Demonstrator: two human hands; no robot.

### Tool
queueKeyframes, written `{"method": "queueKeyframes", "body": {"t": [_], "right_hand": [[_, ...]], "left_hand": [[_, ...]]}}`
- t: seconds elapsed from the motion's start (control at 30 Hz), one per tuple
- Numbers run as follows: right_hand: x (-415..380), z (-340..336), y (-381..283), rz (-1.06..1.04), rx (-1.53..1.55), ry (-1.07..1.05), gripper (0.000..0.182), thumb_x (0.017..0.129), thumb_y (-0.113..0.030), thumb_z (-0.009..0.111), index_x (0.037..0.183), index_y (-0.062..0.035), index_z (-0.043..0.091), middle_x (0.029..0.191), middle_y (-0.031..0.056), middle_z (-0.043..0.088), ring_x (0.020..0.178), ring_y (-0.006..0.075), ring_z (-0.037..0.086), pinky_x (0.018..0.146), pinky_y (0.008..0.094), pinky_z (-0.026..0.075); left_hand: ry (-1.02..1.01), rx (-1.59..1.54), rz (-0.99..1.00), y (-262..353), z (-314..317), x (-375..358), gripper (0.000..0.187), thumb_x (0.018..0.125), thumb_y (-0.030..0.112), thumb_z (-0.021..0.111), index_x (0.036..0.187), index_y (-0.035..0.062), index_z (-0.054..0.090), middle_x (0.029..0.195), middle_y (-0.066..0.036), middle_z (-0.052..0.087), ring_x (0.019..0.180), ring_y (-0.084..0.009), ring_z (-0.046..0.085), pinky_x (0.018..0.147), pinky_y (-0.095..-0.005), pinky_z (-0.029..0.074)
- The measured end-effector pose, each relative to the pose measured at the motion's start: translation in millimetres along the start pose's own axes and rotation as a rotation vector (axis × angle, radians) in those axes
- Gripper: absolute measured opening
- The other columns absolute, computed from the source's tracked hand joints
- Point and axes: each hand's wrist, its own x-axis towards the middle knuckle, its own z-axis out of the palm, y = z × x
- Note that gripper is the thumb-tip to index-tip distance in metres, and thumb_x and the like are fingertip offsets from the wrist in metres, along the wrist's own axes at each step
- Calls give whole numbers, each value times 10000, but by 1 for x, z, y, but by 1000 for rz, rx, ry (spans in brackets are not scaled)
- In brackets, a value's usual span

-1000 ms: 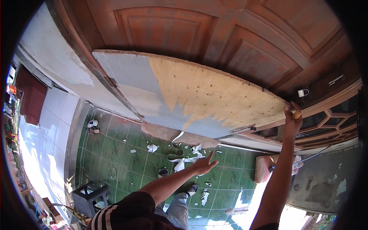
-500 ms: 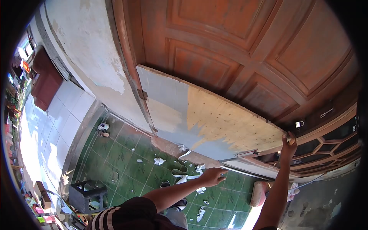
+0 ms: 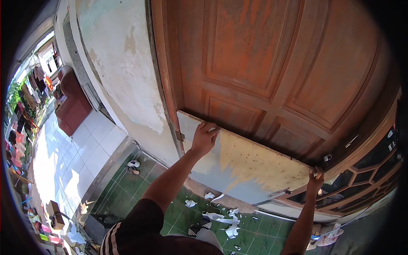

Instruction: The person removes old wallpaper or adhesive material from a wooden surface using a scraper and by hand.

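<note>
My left hand (image 3: 204,138) has moved up from below the board (image 3: 250,170); fingers now clamp its top edge. Right hand (image 3: 315,178) stays clamped on the far corner.

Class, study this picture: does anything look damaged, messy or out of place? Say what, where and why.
The board both hands grip has grey coating stripped from its middle, baring raw wood. Torn white scraps litter the green floor tiles below. Paint is flaking off the wall left of the door.

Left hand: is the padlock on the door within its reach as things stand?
Probably not. The left hand grips the board's top-left edge, while the padlock hangs past the board's far end, by the right hand.
</note>
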Motion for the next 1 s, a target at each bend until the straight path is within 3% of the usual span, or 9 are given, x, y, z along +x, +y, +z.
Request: {"method": "queueKeyframes", "body": {"t": [0.13,0.33,0.53,0.63,0.83,0.93,1.0], "right_hand": [[-2,-1,-12,-5,5,21,361,928,-102,790,1260,-24,672,1299,155,693,1228,365,645,1085,434,474],[-6,3,-10,4,51,25,363,950,-85,758,1290,-22,647,1349,166,670,1262,370,631,1109,433,459],[-12,11,-11,3,107,113,351,929,-40,769,1260,-13,658,1296,142,670,1238,335,621,1104,423,448],[-13,9,-5,15,79,82,362,943,-62,770,1287,-16,667,1376,149,653,1291,336,609,1125,432,446],[-23,37,-14,-9,-36,313,385,994,-173,752,1342,-25,684,1554,185,565,1418,385,556,1149,478,457],[-28,53,-36,140,-270,459,396,994,-236,760,1333,-41,696,1565,177,547,1409,400,551,1127,500,474],[-39,78,-65,129,-333,601,409,973,-290,788,1302,-58,716,1423,166,629,1249,403,632,1041,519,517]], "left_hand": [[-22,46,104,-2,-4,11,122,850,52,785,965,89,798,1012,-9,718,1016,-237,666,910,-437,544],[16,132,252,-6,0,8,128,811,33,785,930,78,799,1025,-17,746,976,-237,691,852,-418,549],[-24,217,223,-2,4,-1,181,825,32,747,999,84,746,1076,-30,708,1056,-255,660,886,-421,529],[-28,206,190,-4,8,-4,190,848,45,731,1030,95,708,1094,-41,673,1099,-276,620,920,-438,503],[-172,106,179,-12,7,-38,181,860,77,725,1034,95,676,1104,-53,648,1094,-275,593,923,-444,475],[-250,26,219,-17,-1,-69,216,885,88,739,1096,89,698,1099,-56,651,1018,-256,623,868,-430,497],[-254,-15,248,-20,-8,-73,233,903,91,748,1132,89,711,1086,-55,655,967,-247,639,833,-426,508]]}}
